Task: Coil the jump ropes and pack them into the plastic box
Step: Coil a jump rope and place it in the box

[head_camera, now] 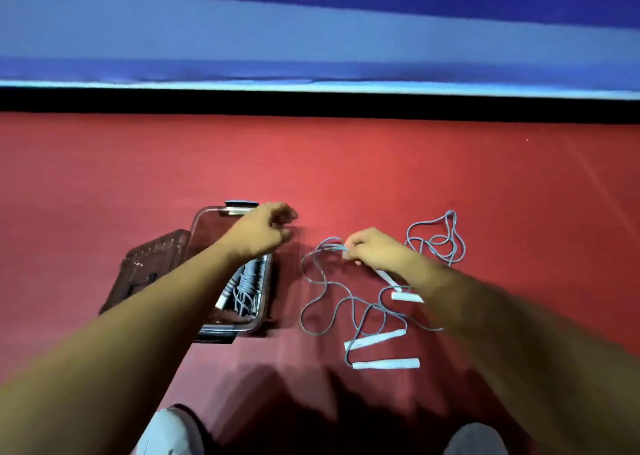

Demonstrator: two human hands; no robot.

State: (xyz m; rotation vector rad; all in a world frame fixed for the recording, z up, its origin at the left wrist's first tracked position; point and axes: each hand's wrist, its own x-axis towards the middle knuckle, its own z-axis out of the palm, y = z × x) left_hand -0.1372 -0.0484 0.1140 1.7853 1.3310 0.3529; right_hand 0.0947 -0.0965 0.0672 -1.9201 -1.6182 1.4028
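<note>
Right hand picking at a loose rope, left hand hovering over the box.

The right hand is pinching a grey rope at a loop, with a white handle poking out under its palm. The rope is lying slack on the red mat, just right of the box. A second tangle is lying beyond the right wrist. The left hand is hanging over the box's far end, fingers loosely curled, holding nothing that shows. The hands are apart. The box is standing open with packed ropes inside and its lid leaning at its left.
</note>
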